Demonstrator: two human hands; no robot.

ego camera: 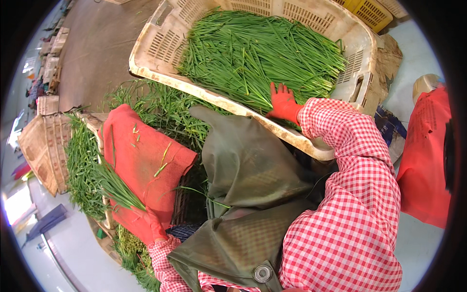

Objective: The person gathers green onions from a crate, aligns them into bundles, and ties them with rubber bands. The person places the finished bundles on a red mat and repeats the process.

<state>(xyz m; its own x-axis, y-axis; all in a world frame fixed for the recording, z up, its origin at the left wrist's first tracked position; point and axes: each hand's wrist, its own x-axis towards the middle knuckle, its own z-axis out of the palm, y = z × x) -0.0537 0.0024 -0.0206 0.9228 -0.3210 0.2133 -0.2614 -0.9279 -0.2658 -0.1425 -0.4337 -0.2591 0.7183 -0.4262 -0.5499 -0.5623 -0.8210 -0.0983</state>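
Observation:
My right hand (285,103), in a red glove, lies flat on long green leaves that look like garlic chives (255,54). They fill much of a dirty white plastic crate (219,100), with their pale stem ends towards the right. Lower left, my left hand (151,221), also gloved in red, grips a small bunch of chives (118,184) by its lower end. That bunch slants up and left over a red cloth (140,157) draped on a crate's side. A few loose blades rest on the cloth.
Another crate (100,146) heaped with chives (80,168) stands at the left. Loose greens (164,107) lie between the crates. A dark green apron (248,160) covers my lap. At the right is a red bag (423,160); a yellow crate (368,14) stands at the back.

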